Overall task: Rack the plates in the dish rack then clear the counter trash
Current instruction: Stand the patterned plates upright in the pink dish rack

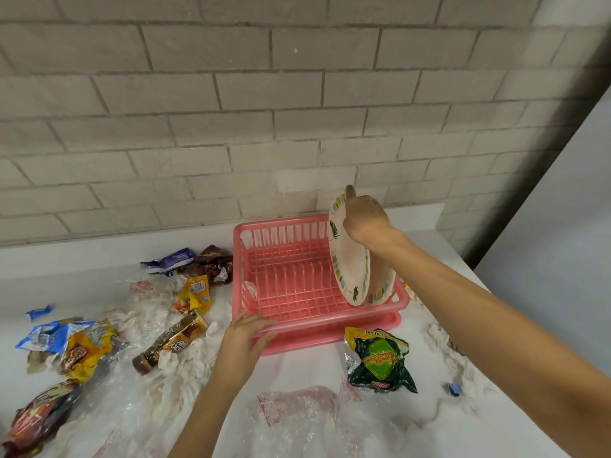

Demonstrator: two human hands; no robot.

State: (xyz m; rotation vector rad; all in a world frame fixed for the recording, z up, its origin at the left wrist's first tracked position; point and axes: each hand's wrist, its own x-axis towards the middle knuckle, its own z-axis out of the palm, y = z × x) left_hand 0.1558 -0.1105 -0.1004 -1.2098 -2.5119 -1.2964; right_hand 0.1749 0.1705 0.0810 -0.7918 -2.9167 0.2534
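Dish rack: pink, toward counter back edge
Right hand: grips upright plate at rack's right end, beside second plate
Left hand: curled over rack's front rim
Wrappers: strewn across counter

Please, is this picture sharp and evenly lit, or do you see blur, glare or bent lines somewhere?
Head view: light is soft and even, shadows faint; the white counter is almost washed out, so the clear plastic sheet blends into it; the wide lens bows the courses of the brick wall; detail is slightly soft, as on the right hand gripping the plate and the left hand holding the dish rack.
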